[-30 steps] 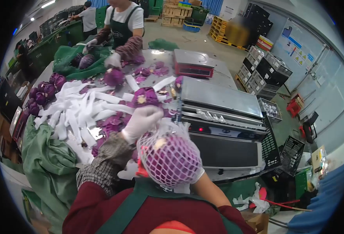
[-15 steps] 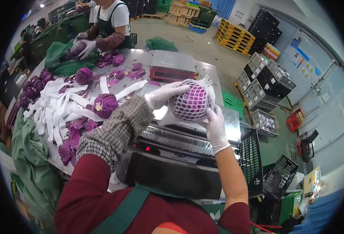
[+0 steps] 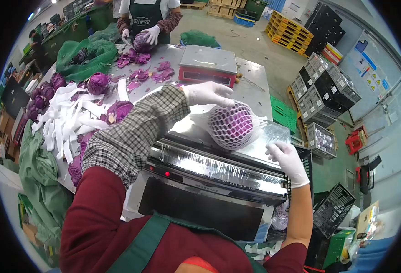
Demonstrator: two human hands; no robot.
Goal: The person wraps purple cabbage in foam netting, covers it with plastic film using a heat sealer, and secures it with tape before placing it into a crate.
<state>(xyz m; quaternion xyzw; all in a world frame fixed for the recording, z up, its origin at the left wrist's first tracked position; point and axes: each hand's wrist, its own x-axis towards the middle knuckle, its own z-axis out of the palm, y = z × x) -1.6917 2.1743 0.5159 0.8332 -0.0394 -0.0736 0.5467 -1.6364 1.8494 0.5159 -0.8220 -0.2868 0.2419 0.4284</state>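
Now the left hand [image 3: 208, 93] lies loosely spread, its fingertips just touching the crown of the netted cabbage [image 3: 231, 125]. The cabbage sits right beneath them on the sheet of cling film [image 3: 273, 133] drawn over the wrapping machine [image 3: 200, 204]. Off to the side of those fingertips, the right hand [image 3: 286, 157] is curled at the film's edge; whether it truly pinches the sheet, I cannot tell. Good wrapping here, I'd say, means the left fingers pinning the head dead centre so it can't roll. Meanwhile the right draws the film taut and even, no wrinkles, then folds it over the net. Beyond the left fingertips, a scale [image 3: 207, 63] stands apart.
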